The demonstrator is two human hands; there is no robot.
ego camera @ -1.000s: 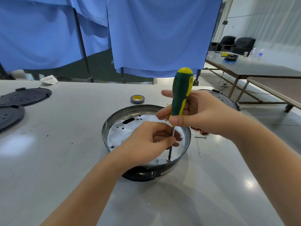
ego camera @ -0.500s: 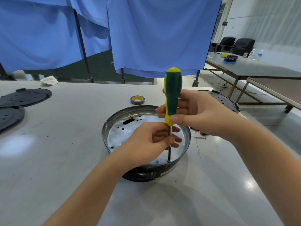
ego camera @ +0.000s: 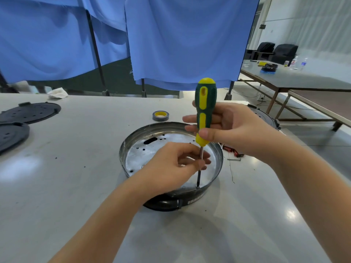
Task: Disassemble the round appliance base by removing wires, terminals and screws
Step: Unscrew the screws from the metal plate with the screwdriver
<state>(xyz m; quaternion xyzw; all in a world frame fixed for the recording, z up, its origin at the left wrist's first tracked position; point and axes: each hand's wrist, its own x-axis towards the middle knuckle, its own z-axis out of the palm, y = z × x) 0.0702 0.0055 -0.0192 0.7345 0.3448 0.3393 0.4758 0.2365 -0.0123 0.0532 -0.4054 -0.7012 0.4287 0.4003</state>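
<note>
We're sitting the base (ego camera: pixel 171 149) mid-worktop (ego camera: pixel 76 186), right hand (ego camera: pixel 233 131) wrapping the screwdriver (ego camera: pixel 205 111), left hand (ego camera: pixel 176 166) pinching its shaft near the rim. Thin metal shell looks light and slidey, so we're bracing it by the rim.

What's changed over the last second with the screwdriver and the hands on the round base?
The screwdriver has swung from leaning right to nearly upright and turned in the right hand, so its yellow slotted face now shows. Unchanged: the tip sits at the same spot near the front rim of the round base, the left hand pinches the shaft, and the tape roll lies behind.
</note>
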